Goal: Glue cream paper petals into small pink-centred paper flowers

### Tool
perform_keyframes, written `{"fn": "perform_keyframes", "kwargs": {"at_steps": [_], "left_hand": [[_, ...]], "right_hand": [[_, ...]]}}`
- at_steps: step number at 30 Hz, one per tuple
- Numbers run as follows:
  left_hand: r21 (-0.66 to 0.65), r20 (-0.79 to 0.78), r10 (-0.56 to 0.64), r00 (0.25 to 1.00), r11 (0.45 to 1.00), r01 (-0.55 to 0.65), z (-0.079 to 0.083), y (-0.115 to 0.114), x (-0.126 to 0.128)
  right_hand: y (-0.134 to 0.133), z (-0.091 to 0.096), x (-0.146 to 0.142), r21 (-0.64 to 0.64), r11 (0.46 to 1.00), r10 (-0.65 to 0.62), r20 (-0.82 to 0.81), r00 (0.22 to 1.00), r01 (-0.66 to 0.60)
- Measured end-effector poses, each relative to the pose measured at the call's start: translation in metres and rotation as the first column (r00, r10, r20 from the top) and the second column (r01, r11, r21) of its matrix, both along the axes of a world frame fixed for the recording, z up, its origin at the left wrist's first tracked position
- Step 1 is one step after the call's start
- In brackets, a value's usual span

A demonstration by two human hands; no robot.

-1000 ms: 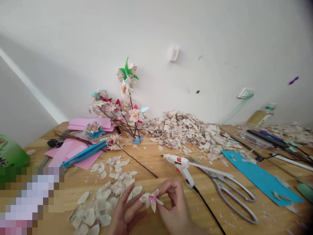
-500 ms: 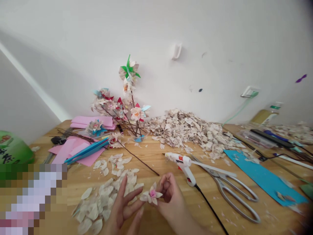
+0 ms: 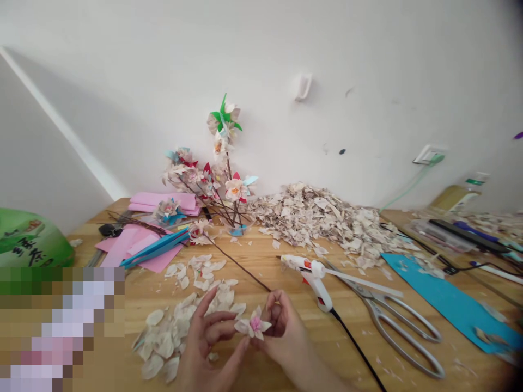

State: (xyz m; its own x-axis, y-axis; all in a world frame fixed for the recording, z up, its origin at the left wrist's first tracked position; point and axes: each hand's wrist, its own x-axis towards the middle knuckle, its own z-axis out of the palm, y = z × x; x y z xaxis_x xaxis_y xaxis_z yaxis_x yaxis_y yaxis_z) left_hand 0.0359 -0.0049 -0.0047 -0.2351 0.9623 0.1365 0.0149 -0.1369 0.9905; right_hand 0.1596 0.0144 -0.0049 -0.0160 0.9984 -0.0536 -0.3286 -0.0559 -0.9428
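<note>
A small artificial flower [image 3: 255, 325] with whitish petals and a pink centre is held low in the middle of the view. My right hand [image 3: 286, 329] pinches it from the right, fingers curled behind the petals. Around its left side, my left hand [image 3: 212, 337] is curved, with fingers apart and the thumb close to the lower petals; whether it touches them I cannot tell. Loose pale petals [image 3: 165, 343] lie spread beside and behind my left hand. A finished flower on a brown twig [image 3: 237, 264] lies on the table, its bare end reaching behind my right hand.
Right of my hands lie a white glue gun [image 3: 308, 277] with a black cord, large scissors [image 3: 392, 321] and a blue sheet [image 3: 445, 299]. A heap of dried petals [image 3: 322, 218] and flowering twigs in a cup [image 3: 237, 226] stand by the wall. Pink sheets [image 3: 163, 201] lie left.
The view has shifted slightly, so the table things sit further right. My left fingers have bent in and its thumb has moved up toward the flower; my right hand keeps its pinch.
</note>
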Motion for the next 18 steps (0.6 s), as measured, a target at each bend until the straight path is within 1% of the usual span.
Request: {"fn": "perform_keyframes", "kwargs": {"at_steps": [3,6,9,15,18], "left_hand": [[0.042,-0.013,-0.005,1.0,0.999,0.005,-0.0054,0.0006,0.0011],[0.09,-0.034,-0.015,0.999,0.996,0.018,-0.0097,0.0009,0.0003],[0.109,-0.049,-0.022,0.999,0.994,0.027,-0.0109,0.0001,-0.0008],[0.147,-0.108,-0.013,0.994,0.989,0.029,-0.0102,-0.0012,-0.0006],[0.168,-0.149,0.004,0.989,0.986,0.022,-0.0114,-0.0008,0.0015]], "right_hand": [[-0.0019,-0.0032,-0.001,0.058,0.997,-0.065,0.115,0.991,0.058],[-0.0053,-0.0046,0.0012,0.139,0.99,-0.066,0.198,0.978,0.039],[-0.0076,-0.004,0.0041,0.188,0.982,-0.077,0.249,0.965,0.03],[-0.0089,0.0002,0.0044,0.203,0.979,-0.094,0.288,0.953,0.035],[-0.0097,-0.0002,0.0049,0.199,0.979,-0.101,0.339,0.935,0.033]]}}
